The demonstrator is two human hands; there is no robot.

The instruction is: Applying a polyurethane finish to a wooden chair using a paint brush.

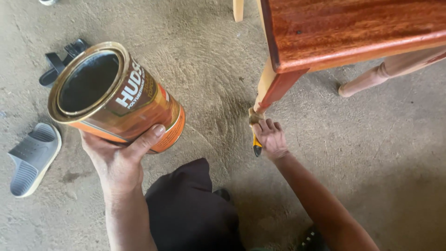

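Your left hand grips an open varnish tin from below, tilted, mouth toward you, above the concrete floor. Your right hand is clenched on a brush w/ yellow-black handle, bristles against the table leg. Grey sandal lies at left, black one behind the tin.

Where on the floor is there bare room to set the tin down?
Bare concrete floor lies between the tin in the left hand and the table leg. More lies right of the right hand. The left edge is crowded: grey sandal, black sandal.
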